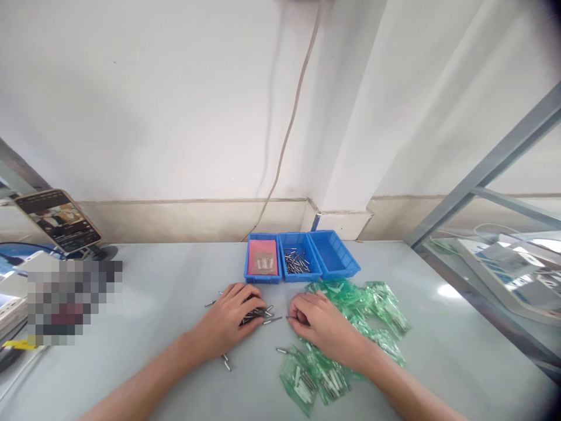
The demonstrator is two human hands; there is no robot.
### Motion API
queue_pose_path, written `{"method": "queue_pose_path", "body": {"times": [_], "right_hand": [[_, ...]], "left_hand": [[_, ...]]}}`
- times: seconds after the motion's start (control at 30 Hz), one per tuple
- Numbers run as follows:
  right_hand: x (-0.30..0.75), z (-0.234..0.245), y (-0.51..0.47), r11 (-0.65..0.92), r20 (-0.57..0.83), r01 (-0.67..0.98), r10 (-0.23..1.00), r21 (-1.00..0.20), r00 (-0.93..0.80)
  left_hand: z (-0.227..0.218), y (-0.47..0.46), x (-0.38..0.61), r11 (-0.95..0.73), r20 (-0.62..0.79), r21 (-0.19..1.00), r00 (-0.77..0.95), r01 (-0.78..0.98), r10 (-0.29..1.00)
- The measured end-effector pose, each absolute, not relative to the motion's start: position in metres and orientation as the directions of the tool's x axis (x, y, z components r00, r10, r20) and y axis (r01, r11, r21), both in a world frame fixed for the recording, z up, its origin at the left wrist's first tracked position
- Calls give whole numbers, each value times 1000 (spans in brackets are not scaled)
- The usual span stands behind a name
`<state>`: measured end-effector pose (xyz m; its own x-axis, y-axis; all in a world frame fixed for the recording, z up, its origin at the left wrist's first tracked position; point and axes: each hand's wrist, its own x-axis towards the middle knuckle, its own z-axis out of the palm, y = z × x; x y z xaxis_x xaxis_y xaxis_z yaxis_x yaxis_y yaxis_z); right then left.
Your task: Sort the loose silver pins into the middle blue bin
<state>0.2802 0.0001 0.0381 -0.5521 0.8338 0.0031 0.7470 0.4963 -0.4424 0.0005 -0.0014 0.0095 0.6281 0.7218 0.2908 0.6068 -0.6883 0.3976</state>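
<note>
My left hand (232, 316) is cupped over a small heap of thin metal pins (252, 316), its fingers curled round them. A few loose pins lie on the table around that hand, one pin (272, 320) just off the thumb. Close by on the right, my right hand (322, 324) is closed, with a thin dark tip like a pin's end showing at its fingers. Most of what it holds is hidden. Under and beside the right hand lie several green plastic bags (332, 377) with metal pins and white pieces inside.
Behind the hands stand three blue bins: one (246, 263) with a pink sheet and a small clear bag, one (312, 255) with metal pins, one (335, 257) with nothing visible inside. A phone (59, 221) leans on a stand at left. A metal frame (486, 169) rises at right.
</note>
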Motion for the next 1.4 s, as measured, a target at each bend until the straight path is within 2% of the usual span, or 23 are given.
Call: {"method": "queue_pose_path", "body": {"times": [0.13,0.3,0.53,0.73,1.4], "right_hand": [[279,36,0,490,55,728,845,-479,-533],[280,39,-4,408,88,661,883,-630,-461],[279,44,-5,288,53,595,923,-751,-380],[272,47,-8,164,-39,490,926,-856,-377],[276,41,0,108,-24,368,941,-924,-336]], "left_hand": [[9,-1,0,-690,284,398,634,605,719],[10,0,0,-687,275,403,636,604,721],[10,0,1,-684,275,402,633,608,724],[8,-1,1,-690,295,399,628,604,721],[12,-2,1,-688,282,398,633,607,721]]}}
